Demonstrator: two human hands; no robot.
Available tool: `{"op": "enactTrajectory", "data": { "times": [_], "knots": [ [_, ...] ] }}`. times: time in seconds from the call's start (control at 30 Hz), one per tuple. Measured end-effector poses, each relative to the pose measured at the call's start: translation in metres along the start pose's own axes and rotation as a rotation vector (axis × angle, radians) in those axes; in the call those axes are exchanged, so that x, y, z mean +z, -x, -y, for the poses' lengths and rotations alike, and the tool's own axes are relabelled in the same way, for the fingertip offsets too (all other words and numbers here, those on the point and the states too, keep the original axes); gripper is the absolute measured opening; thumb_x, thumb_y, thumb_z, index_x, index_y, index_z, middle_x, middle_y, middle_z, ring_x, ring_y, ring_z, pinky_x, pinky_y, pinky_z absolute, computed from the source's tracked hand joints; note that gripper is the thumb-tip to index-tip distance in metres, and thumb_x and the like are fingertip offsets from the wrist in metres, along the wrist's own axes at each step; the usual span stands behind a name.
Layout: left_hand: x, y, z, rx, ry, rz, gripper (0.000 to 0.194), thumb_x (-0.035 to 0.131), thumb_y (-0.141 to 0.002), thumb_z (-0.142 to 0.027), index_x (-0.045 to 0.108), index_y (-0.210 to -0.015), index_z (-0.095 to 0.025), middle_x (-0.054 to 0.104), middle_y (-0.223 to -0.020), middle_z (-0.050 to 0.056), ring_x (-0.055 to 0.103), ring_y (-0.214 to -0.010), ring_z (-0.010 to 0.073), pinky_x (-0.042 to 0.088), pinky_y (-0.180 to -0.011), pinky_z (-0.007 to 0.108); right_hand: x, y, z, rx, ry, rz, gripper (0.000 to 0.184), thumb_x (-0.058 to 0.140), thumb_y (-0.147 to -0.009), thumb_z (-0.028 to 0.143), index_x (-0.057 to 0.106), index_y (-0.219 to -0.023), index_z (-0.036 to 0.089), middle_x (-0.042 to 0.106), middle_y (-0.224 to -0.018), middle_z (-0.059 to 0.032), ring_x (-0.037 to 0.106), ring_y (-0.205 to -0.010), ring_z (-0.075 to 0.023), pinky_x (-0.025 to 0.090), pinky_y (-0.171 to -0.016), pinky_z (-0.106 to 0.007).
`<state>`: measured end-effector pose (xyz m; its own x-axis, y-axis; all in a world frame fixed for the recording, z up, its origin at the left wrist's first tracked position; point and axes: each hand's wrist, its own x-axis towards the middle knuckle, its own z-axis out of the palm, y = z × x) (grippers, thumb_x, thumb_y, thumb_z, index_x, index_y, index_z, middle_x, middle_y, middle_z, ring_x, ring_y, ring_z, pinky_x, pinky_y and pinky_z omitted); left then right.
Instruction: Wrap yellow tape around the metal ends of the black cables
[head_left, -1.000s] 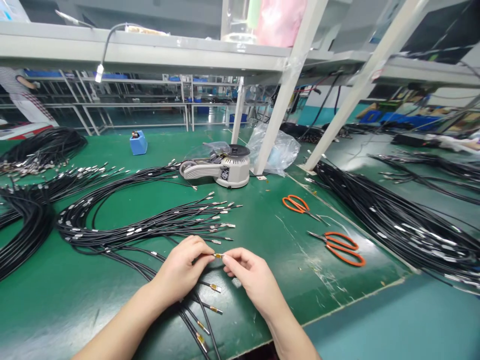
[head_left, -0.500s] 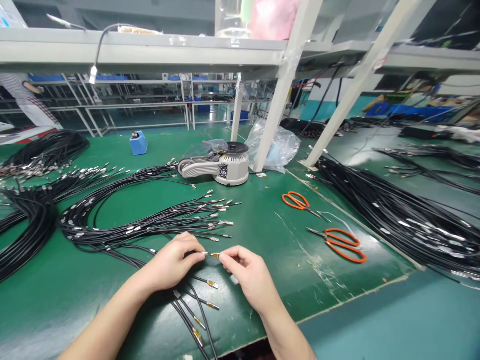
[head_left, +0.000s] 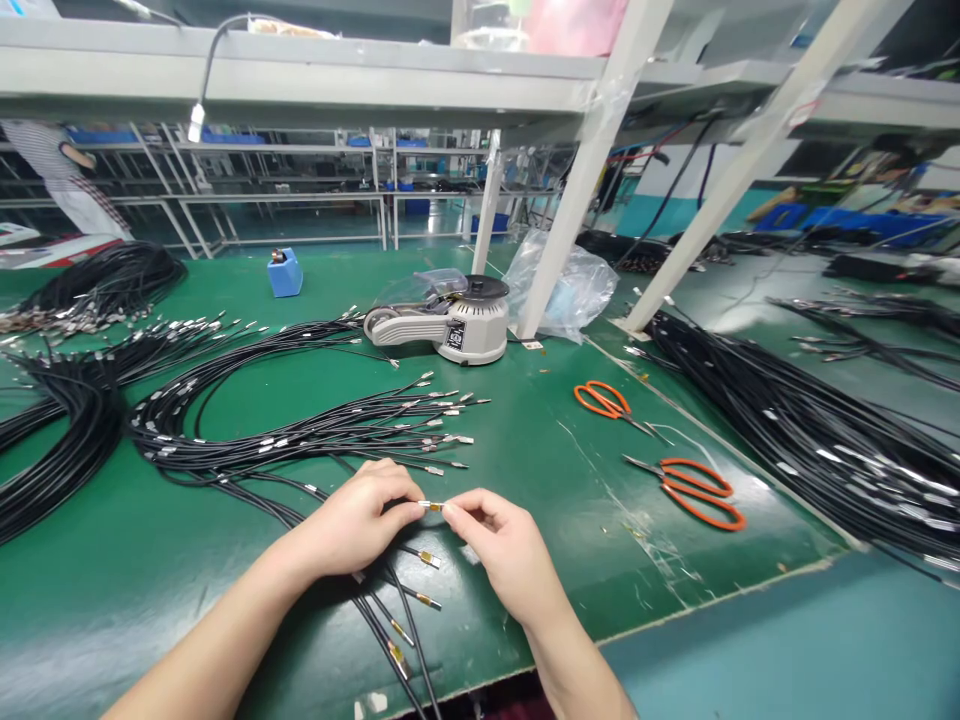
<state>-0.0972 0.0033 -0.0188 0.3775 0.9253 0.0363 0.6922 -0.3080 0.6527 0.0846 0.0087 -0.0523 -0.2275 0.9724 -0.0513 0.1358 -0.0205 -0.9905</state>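
Between my two hands is a cable end, a small metal connector with a band of amber tape. My left hand is closed on it from the left, thumb against the fingers. From the right, my right hand pinches the taped part between thumb and forefinger. Below them lie several black cables with amber-taped metal ends, some running under my left wrist. Just behind my left hand, a curved bundle of black cables points its silver connectors to the right.
A grey tape dispenser stands mid-table, with a blue tape holder further left. Two orange-handled scissors lie to the right. Cable heaps line both sides. White shelf posts rise behind. A person stands far left.
The whole view has shifted slightly, with the table appearing a little higher and further right. My hands still pinch the same cable end, with a slightly smaller gap between them.
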Motion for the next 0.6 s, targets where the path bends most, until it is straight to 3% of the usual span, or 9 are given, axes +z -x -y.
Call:
{"op": "enactTrajectory", "data": {
  "times": [0.23, 0.43, 0.6],
  "knots": [
    [-0.0015, -0.0007, 0.0001, 0.056, -0.097, 0.029, 0.018, 0.051, -0.088, -0.021, 0.064, -0.077, -0.017, 0.066, -0.077, 0.000, 0.053, -0.079, 0.0153, 0.036, -0.084, 0.033, 0.0018, 0.0032, -0.0008, -0.115, 0.080, -0.011, 0.017, 0.061, -0.077, 0.031, 0.066, -0.068, 0.017, 0.064, -0.068, -0.0009, 0.056, -0.064, -0.0143, 0.042, -0.059, -0.023],
    [-0.0010, 0.0025, -0.0025, 0.108, -0.226, 0.054, 0.021, 0.048, -0.089, -0.021, 0.064, -0.076, -0.018, 0.062, -0.072, 0.001, 0.051, -0.075, 0.0153, 0.034, -0.082, 0.034, 0.0026, 0.0026, -0.0009, -0.098, 0.085, 0.000, 0.016, 0.062, -0.076, 0.030, 0.065, -0.068, 0.016, 0.063, -0.066, -0.0004, 0.056, -0.063, -0.0142, 0.042, -0.060, -0.024],
    [0.0006, 0.0023, -0.0041, 0.097, -0.172, 0.056, 0.020, 0.049, -0.088, -0.020, 0.063, -0.074, -0.018, 0.064, -0.071, 0.000, 0.052, -0.076, 0.0152, 0.034, -0.084, 0.034, 0.0034, 0.0044, -0.0006, -0.098, 0.070, 0.022, 0.018, 0.062, -0.077, 0.031, 0.064, -0.067, 0.017, 0.062, -0.066, 0.0001, 0.055, -0.064, -0.0140, 0.042, -0.061, -0.024]
  ]
}}
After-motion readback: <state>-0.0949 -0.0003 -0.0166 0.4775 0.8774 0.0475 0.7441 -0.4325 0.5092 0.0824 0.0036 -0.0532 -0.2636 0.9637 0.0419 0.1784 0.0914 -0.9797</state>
